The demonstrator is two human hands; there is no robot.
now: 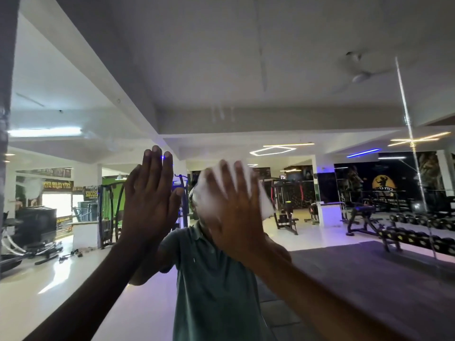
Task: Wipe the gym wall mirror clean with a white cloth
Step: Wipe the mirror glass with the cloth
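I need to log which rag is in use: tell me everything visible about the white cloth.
The white cloth is thin, soft-looking fabric, bunched and motion-blurred. The right hand presses it flat against the wall mirror with spread fingers. It shows between and beyond the fingers, its right edge reaching past the hand. No marks or print are discernible.

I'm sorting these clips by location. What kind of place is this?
A gym, seen mostly as a reflection in a large wall mirror. It shows a dumbbell rack, a weight bench and a cable machine.
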